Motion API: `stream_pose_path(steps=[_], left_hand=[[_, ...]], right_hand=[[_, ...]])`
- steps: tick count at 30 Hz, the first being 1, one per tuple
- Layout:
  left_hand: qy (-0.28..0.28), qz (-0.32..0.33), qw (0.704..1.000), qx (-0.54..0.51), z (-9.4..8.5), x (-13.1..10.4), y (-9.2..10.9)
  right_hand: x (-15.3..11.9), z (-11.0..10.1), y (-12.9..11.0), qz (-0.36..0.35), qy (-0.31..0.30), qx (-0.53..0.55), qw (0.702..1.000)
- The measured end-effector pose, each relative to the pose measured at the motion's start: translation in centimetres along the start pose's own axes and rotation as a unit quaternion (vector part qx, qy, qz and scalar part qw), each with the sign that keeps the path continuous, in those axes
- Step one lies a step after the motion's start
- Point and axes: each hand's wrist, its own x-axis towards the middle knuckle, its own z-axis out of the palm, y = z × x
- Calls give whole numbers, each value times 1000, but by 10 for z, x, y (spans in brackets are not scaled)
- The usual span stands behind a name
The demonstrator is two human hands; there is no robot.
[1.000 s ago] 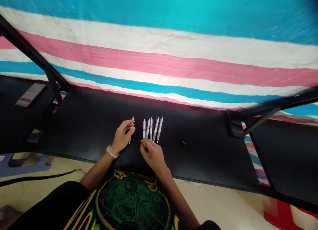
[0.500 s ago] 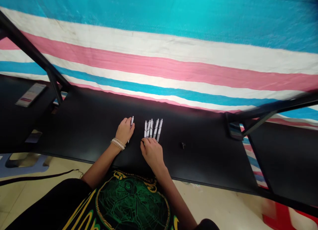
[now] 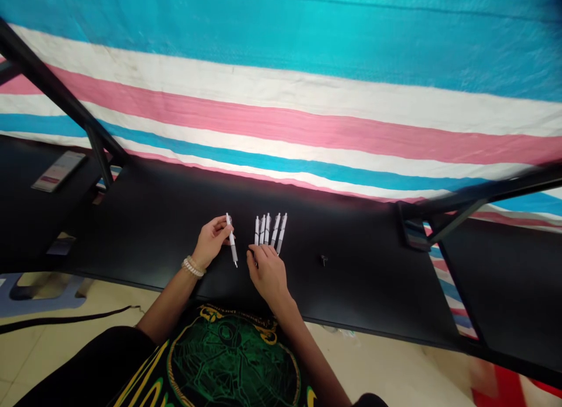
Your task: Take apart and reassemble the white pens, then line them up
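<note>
My left hand [image 3: 211,240] grips a white click pen [image 3: 230,238] with a grey grip section, thumb across its barrel and tip pointing down toward me. To its right, several similar white pens [image 3: 267,228] lie side by side on the black table [image 3: 351,243], their click ends pointing away. My right hand [image 3: 268,272] rests palm down over the near ends of that row, fingers loosely extended and touching the pens. Its fingers cover the pen tips, so those are mostly hidden.
A small dark object [image 3: 324,259] lies right of the pens. On the left are a phone [image 3: 59,171] and a metal-framed support [image 3: 94,143]; another frame leg [image 3: 461,211] stands at right. A striped sheet [image 3: 285,120] hangs behind the table.
My left hand has shifted slightly left and turned, so the pen in it now shows along its length. My right hand stays over the pen row.
</note>
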Motion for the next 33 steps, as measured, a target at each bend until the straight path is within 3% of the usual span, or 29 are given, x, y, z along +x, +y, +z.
stream_pose_path(steps=[3,6,8,17,22,33], left_hand=[[-9,-2,999,-52,8,-12,10],[-22,-3,996,-88,15,-18,19],[-31,-6,995,-95,18,-20,22],[5,3,994,-112,26,-22,20],[46,15,988,-144,36,-24,19],[88,18,978,-188,35,-22,12]], right_hand=[[0,-2,-14,54,11,159,986],[-1,0,-25,81,-49,312,945],[-2,1,-28,103,-55,361,925],[-2,-7,-25,85,-16,302,949],[-4,-1,-24,59,78,240,966],[-3,-1,-21,114,125,333,927]])
